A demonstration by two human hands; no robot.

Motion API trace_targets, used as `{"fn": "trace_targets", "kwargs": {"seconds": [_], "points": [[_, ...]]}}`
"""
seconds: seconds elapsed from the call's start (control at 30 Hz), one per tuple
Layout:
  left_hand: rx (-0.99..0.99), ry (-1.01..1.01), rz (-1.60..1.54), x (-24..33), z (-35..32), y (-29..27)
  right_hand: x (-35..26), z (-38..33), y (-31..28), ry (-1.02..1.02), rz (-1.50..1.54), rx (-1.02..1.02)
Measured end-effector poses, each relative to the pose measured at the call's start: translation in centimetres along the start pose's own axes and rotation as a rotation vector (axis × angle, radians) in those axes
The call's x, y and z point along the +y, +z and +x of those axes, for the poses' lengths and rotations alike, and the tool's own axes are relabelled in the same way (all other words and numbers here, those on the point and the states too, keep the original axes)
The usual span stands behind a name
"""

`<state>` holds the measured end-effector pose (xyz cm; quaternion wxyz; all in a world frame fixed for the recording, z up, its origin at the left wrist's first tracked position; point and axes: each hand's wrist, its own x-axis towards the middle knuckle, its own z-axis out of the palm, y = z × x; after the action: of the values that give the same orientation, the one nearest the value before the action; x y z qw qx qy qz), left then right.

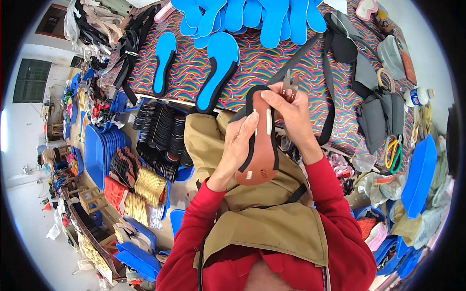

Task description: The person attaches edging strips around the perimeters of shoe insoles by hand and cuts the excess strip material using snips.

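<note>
My left hand (239,141) grips the side of a reddish-brown shoe sole (262,150) with a black strap (251,104) running round its edge, held above my lap. My right hand (290,114) holds the sole's top end and a small pair of metal snips (290,81), whose tips point up toward the table. A long black strap (331,92) loops from the sole over the patterned table (272,63). Both sleeves are red, and a tan apron (262,218) covers my lap.
Blue insoles (218,68) lie on the table, with a pile at its far edge (252,14). Grey fabric pieces (376,116), a tape roll (386,80), a bottle (417,96) and yellow-handled scissors (393,153) lie right. Stacks of dark soles (162,138) and gold pieces (148,186) fill the floor left.
</note>
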<state>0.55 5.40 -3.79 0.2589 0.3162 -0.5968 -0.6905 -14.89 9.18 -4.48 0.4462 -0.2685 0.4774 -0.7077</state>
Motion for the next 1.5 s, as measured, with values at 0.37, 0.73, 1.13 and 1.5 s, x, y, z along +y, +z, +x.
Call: {"fn": "trace_targets", "kwargs": {"seconds": [0.37, 0.73, 1.13, 1.5], "points": [[0.156, 0.104, 0.101, -0.8, 0.3, -0.9, 1.9, -4.8, 1.7, -0.056, -0.193, 0.087], [0.006, 0.862, 1.032, 2.2, 1.4, -3.0, 0.6, -2.1, 0.2, 0.401, 0.291, 0.028], [0.400, 0.409, 0.933, -1.5, 9.6, -11.2, 1.2, 3.1, -3.1, -0.538, -0.970, -0.106], [0.368, 0.492, 0.432, 2.8, 10.2, -6.4, 1.1, 3.0, -2.8, -0.560, -1.021, -0.449]]}}
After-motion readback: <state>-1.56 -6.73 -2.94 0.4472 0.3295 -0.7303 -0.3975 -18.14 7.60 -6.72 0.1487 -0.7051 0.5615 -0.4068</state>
